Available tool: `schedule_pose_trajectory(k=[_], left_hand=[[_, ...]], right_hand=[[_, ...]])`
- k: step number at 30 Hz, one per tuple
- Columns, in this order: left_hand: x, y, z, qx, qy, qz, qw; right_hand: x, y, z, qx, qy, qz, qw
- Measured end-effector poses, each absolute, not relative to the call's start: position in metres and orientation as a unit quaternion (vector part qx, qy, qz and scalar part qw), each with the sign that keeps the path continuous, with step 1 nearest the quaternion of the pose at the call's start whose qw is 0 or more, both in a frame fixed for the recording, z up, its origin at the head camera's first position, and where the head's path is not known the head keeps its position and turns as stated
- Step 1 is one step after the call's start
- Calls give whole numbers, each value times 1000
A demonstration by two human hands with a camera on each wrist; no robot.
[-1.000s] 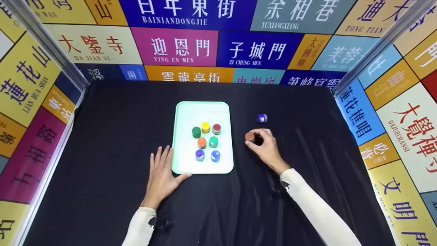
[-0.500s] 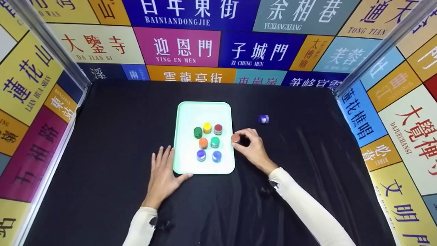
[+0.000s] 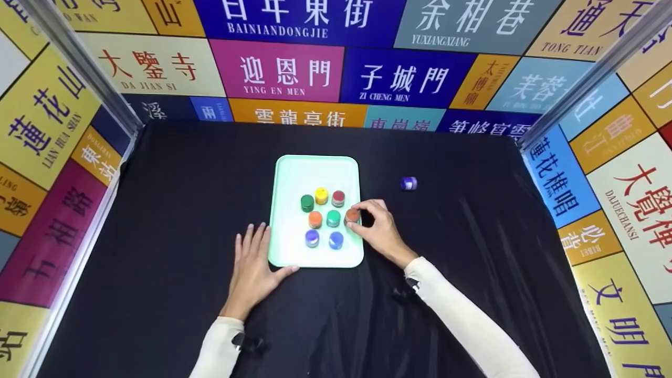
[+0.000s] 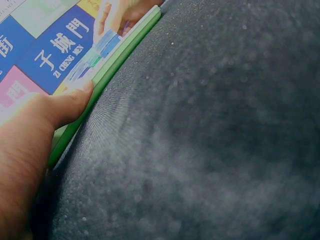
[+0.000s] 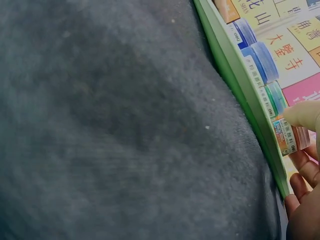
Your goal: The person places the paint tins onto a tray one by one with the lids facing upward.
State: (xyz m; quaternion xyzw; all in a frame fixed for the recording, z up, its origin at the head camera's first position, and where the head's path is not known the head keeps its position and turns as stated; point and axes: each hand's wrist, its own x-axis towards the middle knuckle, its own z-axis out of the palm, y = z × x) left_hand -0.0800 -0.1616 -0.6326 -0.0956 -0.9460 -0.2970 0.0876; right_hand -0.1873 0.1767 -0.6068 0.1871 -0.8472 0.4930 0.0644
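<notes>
A brown paint jar (image 3: 352, 215) is pinched between the thumb and fingers of my right hand (image 3: 382, 231), over the right side of the mint-green tray (image 3: 302, 170). In the right wrist view the labelled brown jar (image 5: 286, 136) stands upright just inside the tray's green rim (image 5: 232, 82), beside a green-lidded jar (image 5: 275, 98). My left hand (image 3: 252, 278) lies with straight fingers along the tray's left edge and its thumb at the near left corner. The left wrist view has that thumb (image 4: 75, 102) against the rim.
Several other paint jars stand on the tray, among them a yellow one (image 3: 321, 196), a dark red one (image 3: 338, 198) and an orange one (image 3: 315, 219). A purple jar (image 3: 408, 183) lies on the black cloth (image 3: 451, 220) right of the tray. Printed panels (image 3: 289, 71) wall the table.
My right hand has carried the brown paint jar leftward from the black cloth, across the tray's right rim, to beside the green jar. The left hand keeps its place at the tray.
</notes>
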Motion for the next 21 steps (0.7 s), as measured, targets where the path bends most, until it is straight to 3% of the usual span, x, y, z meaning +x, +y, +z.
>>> schedule_pose_trajectory(k=[21], left_hand=[[-80, -161, -633, -93, -949, -290, 81]], right_hand=[[-186, 180, -610, 184, -858, 477, 50]])
